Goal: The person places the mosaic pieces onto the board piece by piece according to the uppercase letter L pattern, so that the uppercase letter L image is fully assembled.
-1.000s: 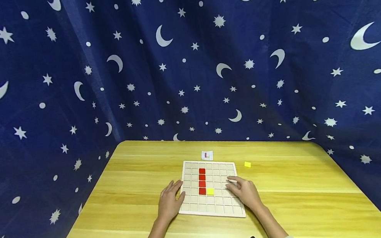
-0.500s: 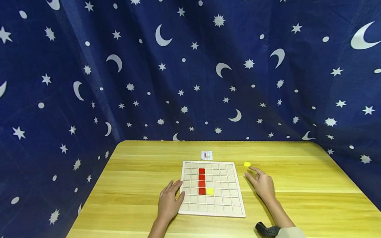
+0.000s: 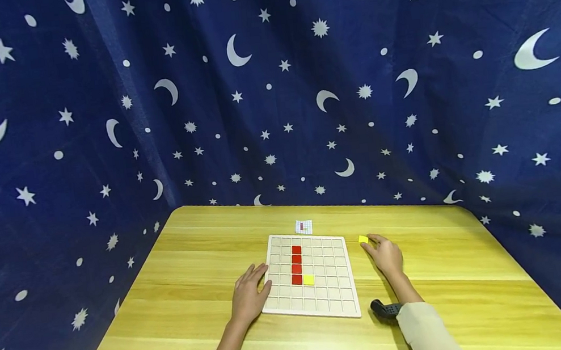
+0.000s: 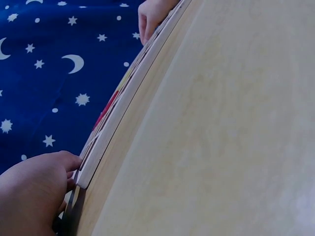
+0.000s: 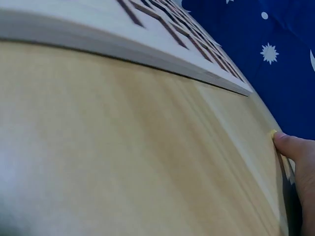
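A pale wooden grid board [image 3: 325, 310] lies on the table, tilted a little in the head view. In its cells sit a column of several red square tiles [image 3: 297, 268] and one yellow tile [image 3: 308, 280] right of the lowest red one. My left hand [image 3: 248, 295] rests at the board's left edge, fingers relaxed, thumb touching the rim. Beyond the board's right side, my right hand [image 3: 386, 255] pinches a loose yellow square tile [image 3: 363, 239] with thumb and finger. In the right wrist view the thumb [image 5: 290, 145] covers most of that tile.
A small printed card [image 3: 303, 227] with a grid and a coloured pattern lies behind the board. The wooden table [image 3: 175, 346] reaches back to a dark blue curtain [image 3: 299, 156] with moons and stars. Black straps-on devices [image 3: 386, 309] sit at the wrists.
My right hand has moved from over the board's right part out to the loose yellow tile, and its thumb and finger have closed on it. The left hand has stayed put.
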Available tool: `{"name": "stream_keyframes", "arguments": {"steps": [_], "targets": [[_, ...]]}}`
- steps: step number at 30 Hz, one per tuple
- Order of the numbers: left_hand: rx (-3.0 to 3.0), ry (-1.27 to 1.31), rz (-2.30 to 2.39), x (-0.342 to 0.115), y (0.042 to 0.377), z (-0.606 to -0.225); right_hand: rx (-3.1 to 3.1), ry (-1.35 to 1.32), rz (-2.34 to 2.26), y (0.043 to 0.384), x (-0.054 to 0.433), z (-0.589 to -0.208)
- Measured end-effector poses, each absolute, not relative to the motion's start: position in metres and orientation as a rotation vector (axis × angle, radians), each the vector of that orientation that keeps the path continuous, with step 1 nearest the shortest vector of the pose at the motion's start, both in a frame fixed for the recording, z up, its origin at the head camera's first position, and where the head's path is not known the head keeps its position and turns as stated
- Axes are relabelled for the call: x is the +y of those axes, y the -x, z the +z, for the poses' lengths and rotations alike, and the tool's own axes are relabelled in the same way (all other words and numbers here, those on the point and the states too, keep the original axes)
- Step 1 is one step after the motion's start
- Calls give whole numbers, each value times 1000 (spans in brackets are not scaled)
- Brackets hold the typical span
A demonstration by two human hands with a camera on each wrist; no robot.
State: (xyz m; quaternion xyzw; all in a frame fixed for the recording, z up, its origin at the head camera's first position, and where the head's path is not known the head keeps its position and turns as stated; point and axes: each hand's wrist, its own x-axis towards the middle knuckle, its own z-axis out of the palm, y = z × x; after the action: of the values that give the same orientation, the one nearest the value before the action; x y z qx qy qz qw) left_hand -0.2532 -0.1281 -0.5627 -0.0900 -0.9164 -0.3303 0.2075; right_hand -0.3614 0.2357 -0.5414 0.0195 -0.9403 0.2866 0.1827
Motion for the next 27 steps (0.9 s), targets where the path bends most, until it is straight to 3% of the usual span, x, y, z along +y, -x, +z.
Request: {"name": "stream_keyframes", "arguments": {"steps": [20,27], "targets": [[-2574,240,-907,-129,253,-565,-2497,23,965,321,225,-548],[-2563,246,-908,-128,253,-564,-2458,-169,1031,304,208,-551]]}}
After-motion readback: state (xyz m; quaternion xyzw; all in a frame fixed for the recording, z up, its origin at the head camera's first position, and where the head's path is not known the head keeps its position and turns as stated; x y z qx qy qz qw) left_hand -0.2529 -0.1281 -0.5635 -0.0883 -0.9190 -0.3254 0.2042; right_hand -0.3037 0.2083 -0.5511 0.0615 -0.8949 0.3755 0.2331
